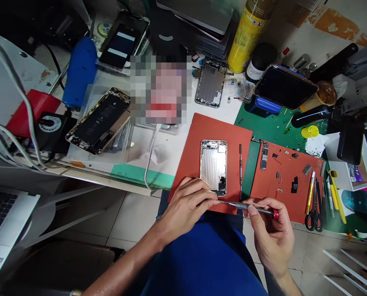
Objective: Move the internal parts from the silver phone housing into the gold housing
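Note:
A silver phone housing [213, 164] lies on a red-brown mat [186, 152]. My left hand [191, 203] is at the lower left corner of the housing, its thumb and fingers pinched near the thin tip of a screwdriver. The screwdriver [243, 206] has a grey knurled shaft and a red end cap, and it lies nearly level across the mat's front edge. My right hand [271, 234] holds its handle between thumb and fingers. A second metal tool [241, 170] rests on the mat to the right of the housing.
Small parts and a logic board [264, 156] lie on a second red mat [288, 172]. Scissors [315, 211] and tweezers are at its right. Opened phones [101, 123] sit at the left; a phone [285, 87] leans on a blue stand behind.

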A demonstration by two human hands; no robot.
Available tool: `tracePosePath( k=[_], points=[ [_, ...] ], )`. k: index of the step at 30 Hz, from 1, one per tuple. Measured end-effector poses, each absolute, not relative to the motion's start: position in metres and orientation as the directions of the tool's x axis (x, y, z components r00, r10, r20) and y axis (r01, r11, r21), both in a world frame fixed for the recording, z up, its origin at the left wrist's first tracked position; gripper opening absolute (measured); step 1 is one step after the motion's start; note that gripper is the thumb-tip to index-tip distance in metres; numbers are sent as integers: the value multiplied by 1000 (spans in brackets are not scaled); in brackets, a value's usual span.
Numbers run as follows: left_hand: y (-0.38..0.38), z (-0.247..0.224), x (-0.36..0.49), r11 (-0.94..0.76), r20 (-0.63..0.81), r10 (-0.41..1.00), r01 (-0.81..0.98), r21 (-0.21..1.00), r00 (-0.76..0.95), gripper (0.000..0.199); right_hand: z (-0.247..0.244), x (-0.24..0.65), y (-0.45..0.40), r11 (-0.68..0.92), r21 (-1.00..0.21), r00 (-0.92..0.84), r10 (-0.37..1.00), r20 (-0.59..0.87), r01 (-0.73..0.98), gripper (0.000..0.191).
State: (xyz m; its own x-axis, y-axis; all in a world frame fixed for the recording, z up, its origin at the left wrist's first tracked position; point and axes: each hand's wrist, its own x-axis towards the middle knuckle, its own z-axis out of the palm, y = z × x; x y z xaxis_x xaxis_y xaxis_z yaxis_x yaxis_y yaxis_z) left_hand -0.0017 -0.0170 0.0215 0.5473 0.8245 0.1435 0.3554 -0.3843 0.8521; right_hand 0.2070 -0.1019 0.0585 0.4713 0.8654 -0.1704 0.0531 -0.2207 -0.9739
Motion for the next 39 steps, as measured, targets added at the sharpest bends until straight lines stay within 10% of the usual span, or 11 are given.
tracePosePath(
  k=[39],
  points=[
    [-17,29,1,-373,80,837,456,808,542,17,58,205,-112,26,-843,273,941,202,537,39]
  ],
)
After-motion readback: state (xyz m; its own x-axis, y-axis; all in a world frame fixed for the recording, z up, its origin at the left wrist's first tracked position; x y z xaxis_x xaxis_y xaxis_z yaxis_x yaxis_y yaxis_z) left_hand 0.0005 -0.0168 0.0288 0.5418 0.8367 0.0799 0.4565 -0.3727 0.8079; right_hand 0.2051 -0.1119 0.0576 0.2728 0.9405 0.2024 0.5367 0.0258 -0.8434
